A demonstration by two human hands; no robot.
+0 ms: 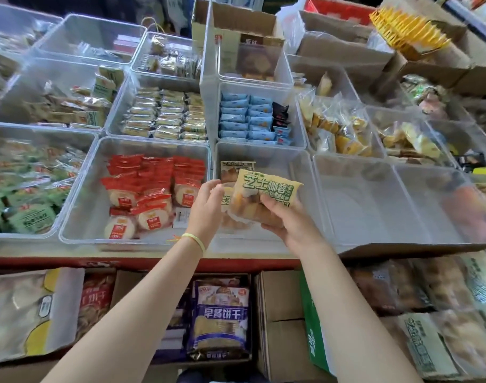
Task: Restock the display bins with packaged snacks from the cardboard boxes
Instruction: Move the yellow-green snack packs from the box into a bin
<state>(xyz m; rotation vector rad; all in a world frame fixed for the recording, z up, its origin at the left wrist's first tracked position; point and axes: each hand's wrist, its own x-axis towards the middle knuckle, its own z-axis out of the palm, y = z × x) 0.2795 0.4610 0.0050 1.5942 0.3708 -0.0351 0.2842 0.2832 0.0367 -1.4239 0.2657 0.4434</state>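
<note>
Both hands, right hand [284, 217] and left hand [206, 205], gripped yellow-green snack packs [264, 192] over the near clear bin [300, 172], probably for placement beside the one pack [236, 170] lying inside.

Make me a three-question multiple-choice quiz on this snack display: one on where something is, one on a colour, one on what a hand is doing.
1. Where is the bin of red packets relative to the clear bin under the hands?
A. To its left
B. To its right
C. Stacked on top

2. What colour is the lettering on the held snack packet?
A. Blue
B. Green
C. Red

3. What is the right hand doing?
A. Hanging idle
B. Resting flat on a box
C. Gripping the packet

Answers: 1 A, the red packets sit in the adjoining bin on the left. 2 B, green characters on pale yellow. 3 C, its fingers curl round the packet.
</note>
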